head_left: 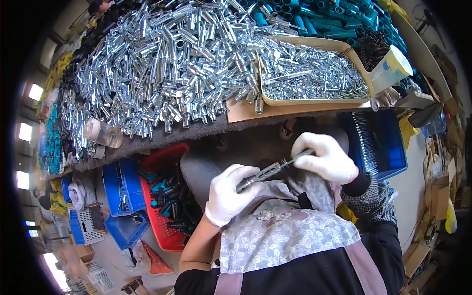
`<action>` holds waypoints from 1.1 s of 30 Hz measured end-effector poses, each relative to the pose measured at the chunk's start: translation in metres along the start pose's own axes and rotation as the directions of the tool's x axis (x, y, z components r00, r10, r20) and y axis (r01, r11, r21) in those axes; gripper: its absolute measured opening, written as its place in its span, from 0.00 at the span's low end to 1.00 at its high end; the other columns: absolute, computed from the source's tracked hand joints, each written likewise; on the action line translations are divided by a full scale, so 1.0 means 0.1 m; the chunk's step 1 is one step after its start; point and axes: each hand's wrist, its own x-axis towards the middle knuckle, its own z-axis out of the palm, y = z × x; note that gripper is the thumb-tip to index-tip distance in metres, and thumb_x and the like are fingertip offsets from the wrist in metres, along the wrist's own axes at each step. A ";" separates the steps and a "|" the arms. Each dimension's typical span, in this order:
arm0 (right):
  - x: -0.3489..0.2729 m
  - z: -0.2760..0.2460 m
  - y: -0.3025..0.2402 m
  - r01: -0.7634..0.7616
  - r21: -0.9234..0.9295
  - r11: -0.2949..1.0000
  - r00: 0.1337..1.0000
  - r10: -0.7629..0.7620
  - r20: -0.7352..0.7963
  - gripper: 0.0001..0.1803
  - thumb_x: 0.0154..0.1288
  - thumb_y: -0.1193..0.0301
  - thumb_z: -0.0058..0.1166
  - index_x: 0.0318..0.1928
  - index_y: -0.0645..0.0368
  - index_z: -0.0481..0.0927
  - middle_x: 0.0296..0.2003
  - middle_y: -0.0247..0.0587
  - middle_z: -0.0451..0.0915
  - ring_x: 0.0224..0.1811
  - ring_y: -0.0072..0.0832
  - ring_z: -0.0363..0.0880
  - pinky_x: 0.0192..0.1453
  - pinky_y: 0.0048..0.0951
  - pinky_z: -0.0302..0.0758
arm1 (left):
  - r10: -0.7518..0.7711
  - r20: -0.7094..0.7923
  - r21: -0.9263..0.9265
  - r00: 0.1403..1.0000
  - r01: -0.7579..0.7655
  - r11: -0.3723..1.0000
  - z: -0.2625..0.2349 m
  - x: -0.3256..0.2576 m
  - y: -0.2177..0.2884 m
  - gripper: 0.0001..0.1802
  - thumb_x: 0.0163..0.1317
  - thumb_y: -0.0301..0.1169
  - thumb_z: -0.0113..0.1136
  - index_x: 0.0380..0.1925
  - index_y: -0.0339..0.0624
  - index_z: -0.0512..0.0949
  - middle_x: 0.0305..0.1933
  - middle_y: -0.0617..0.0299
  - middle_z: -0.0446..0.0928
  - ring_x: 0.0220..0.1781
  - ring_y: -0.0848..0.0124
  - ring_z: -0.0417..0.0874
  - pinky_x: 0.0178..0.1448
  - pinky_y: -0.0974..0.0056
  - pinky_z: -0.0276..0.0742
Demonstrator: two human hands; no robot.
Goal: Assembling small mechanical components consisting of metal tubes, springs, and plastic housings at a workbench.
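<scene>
My left hand (229,195), in a white glove, is closed around the thick end of a slim grey metal part with a coil spring (270,171) on it. This part slants up to the right across my lap, below the bench edge. At its upper end, my right hand (323,156), also white-gloved, pinches a thin dark rod between thumb and fingers. The rod lines up with the spring; whether the two pieces are joined I cannot tell. Under my hands lies a grey floral apron (290,241).
A big heap of shiny metal tube parts (191,64) covers the bench. A shallow tray (314,102) of small metal pieces and a paper cup (391,70) stand at its right. Lower down are a clear jar (104,133), a red crate (155,216) and a blue bin (393,152) with long springs.
</scene>
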 end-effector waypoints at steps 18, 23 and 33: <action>0.26 -0.09 -0.03 0.220 -0.007 0.976 0.964 -0.216 0.157 0.17 0.72 0.64 0.52 0.52 0.65 0.74 0.40 0.48 0.80 0.45 0.35 0.81 0.54 0.33 0.76 | -0.143 -0.042 -0.156 0.989 0.135 0.978 0.02 -0.04 -0.09 0.14 0.53 0.23 0.71 0.41 0.31 0.83 0.36 0.50 0.83 0.37 0.61 0.86 0.44 0.63 0.80; 0.84 -0.88 -0.06 0.302 -0.076 0.950 0.931 -0.311 -0.192 0.13 0.69 0.69 0.53 0.47 0.66 0.81 0.35 0.39 0.80 0.35 0.23 0.79 0.42 0.28 0.77 | -0.289 -0.118 -0.496 0.950 0.196 0.846 0.01 -0.12 -0.18 0.14 0.53 0.21 0.68 0.41 0.27 0.82 0.36 0.58 0.82 0.38 0.71 0.82 0.46 0.68 0.77; 3.07 -1.67 0.10 0.066 -0.823 0.565 0.790 -0.534 -0.303 0.12 0.64 0.59 0.56 0.39 0.52 0.87 0.36 0.47 0.86 0.40 0.49 0.84 0.44 0.46 0.79 | -0.582 0.023 -0.558 0.813 0.493 0.667 0.05 -0.02 -0.25 0.13 0.60 0.22 0.68 0.45 0.30 0.83 0.32 0.65 0.82 0.29 0.80 0.79 0.35 0.73 0.75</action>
